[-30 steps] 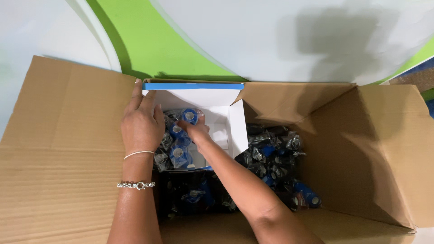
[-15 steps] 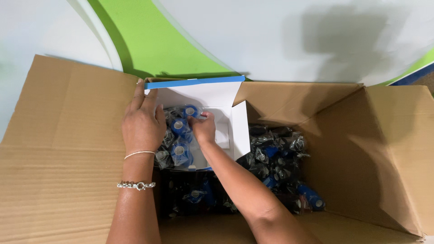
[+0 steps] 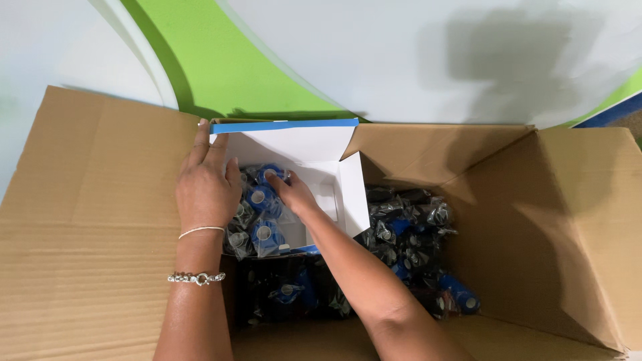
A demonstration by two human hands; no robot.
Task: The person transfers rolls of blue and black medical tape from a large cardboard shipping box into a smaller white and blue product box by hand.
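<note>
Blue rolls (image 3: 262, 200) in white carton (image 3: 314, 144), right hand (image 3: 289, 194) grip released pressing them, left hand (image 3: 204, 187) grip flat on carton wall

A pale grey-white floor (image 3: 414, 60) is filling the upper part of the view, with a broad bright green band (image 3: 221, 67) curving across it from the top left. Another strip of green is showing at the far right edge (image 3: 612, 100), beside a sliver of dark blue (image 3: 618, 110). A soft grey shadow (image 3: 515, 60) is lying on the pale surface at upper right.
</note>
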